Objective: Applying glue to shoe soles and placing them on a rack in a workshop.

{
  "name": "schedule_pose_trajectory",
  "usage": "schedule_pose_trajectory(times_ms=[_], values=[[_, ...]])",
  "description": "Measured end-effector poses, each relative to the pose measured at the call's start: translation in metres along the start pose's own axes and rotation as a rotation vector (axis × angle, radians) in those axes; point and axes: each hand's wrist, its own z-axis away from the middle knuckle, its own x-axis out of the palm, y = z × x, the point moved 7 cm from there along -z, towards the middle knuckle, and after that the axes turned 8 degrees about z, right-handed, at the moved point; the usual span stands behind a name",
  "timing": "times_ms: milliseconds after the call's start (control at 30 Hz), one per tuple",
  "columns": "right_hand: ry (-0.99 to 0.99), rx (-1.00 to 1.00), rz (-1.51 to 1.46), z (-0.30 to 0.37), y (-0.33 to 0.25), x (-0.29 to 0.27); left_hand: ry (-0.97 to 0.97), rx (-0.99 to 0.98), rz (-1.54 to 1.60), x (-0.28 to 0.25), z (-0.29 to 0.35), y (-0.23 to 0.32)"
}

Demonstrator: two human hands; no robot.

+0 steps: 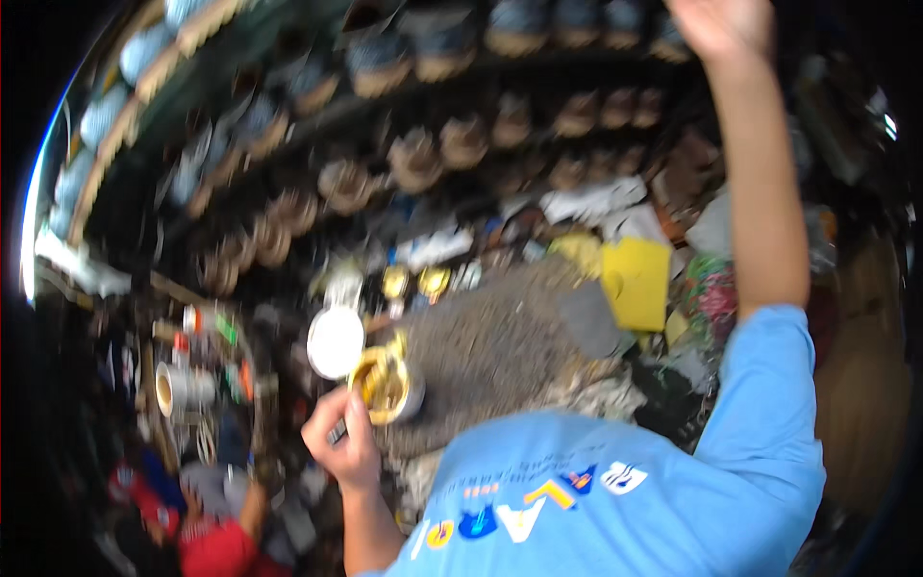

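- Tub (414, 400): left of frame centre, mouth upward, round, no clear long axis; stands at the left end of the worn work surface (481, 356).
- Left hand (344, 442): much the nearer; tub lies just up and right of it. Fingers closed on a dark handle-like piece (336, 432), kind blurred.
- Right hand (731, 27): upper right, well apart, cropped; opening and hold cannot be told.

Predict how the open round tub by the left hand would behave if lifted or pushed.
The tub looks round, so it might roll if knocked over. Its rim appears smeared yellow, hinting at a sticky grip. Being open, it could spill if tilted.
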Motion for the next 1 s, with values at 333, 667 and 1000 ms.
schedule_pose_trajectory(times_ms=[333,667,1000], values=[[-0.306,0.301,1.743,0.356,0.147,-0.160,-0.209,-0.185,-0.417,-0.004,-0.025,-0.030],[-0.151,0.538,1.597,0.379,0.146,-0.178,0.145,-0.922,0.570,-0.087,-0.010,-0.116],[0.036,0.661,1.016,0.387,0.154,-0.144,-0.206,-0.945,0.724,-0.082,0.004,-0.083]])
